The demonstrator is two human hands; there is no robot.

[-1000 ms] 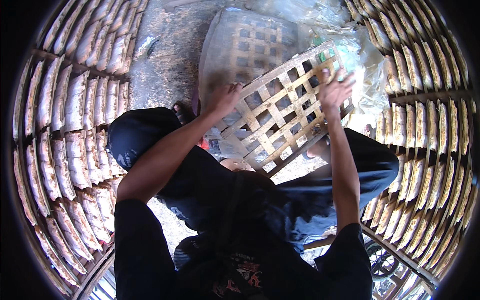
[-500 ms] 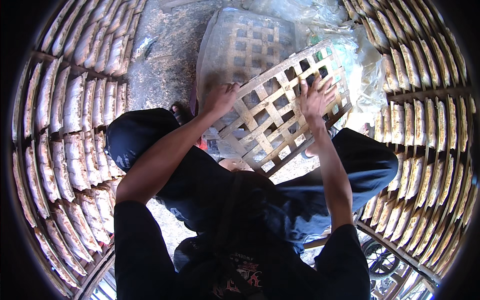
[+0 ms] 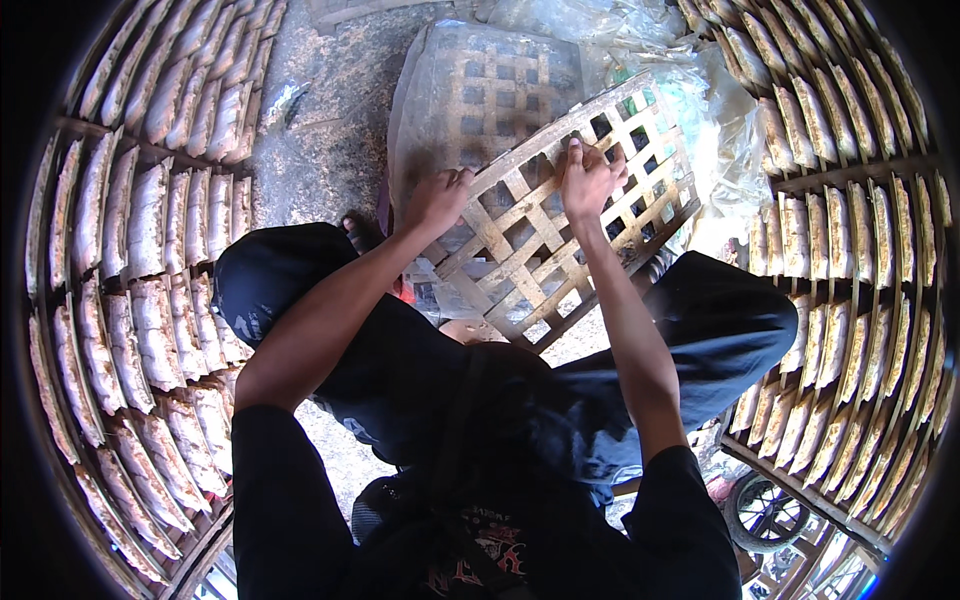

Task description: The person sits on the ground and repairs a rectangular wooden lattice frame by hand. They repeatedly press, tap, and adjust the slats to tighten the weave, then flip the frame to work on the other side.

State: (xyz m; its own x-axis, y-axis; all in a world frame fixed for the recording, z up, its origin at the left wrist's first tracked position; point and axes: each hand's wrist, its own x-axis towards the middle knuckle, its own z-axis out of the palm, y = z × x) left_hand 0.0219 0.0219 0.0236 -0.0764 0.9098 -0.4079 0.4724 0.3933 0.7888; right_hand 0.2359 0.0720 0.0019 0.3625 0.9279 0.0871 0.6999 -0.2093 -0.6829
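A woven bamboo lattice rack [image 3: 545,225] with square gaps and a wooden frame is held tilted in front of my lap. My left hand [image 3: 440,205] is closed on its upper left edge. My right hand [image 3: 592,182] is over the middle of the lattice, near its far edge. Its fingers are curled in, and whatever they may hold is hidden. Behind the rack stands another lattice rack [image 3: 500,85], seen through a clear plastic sheet [image 3: 415,120] covering it.
Tall shelves of slatted racks with rows of pale, rough-edged slabs stand on my left [image 3: 150,230] and right [image 3: 840,240]. Crumpled clear plastic [image 3: 735,130] lies at the far right. Speckled concrete floor [image 3: 330,90] shows at the far left. A spoked wheel [image 3: 765,510] is at the lower right.
My right hand has moved left across the lattice, and its spread fingers have curled in. My left hand stays on the rack's edge.
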